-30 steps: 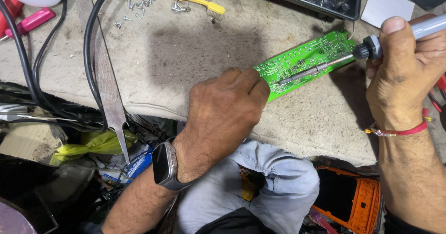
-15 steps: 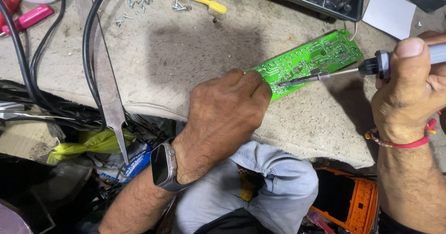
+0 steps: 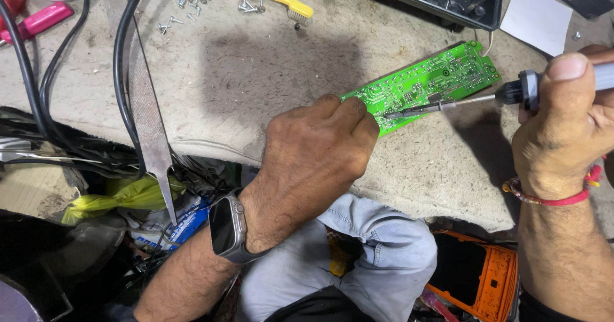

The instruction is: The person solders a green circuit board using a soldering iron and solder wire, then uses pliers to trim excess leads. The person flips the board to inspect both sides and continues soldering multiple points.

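A worn grey work surface (image 3: pixel 268 79) is spread under everything. On its right half a green circuit board (image 3: pixel 441 76) is laid flat, solder side up. Its near left end is pinned by the left hand (image 3: pixel 316 159), fingers curled and pressed down on the edge. A soldering iron (image 3: pixel 460 102) is gripped by the right hand (image 3: pixel 566 130), closed around the handle, its tip seemingly touching the board. A joint is judged to be under work; steady tip contact is called for next.
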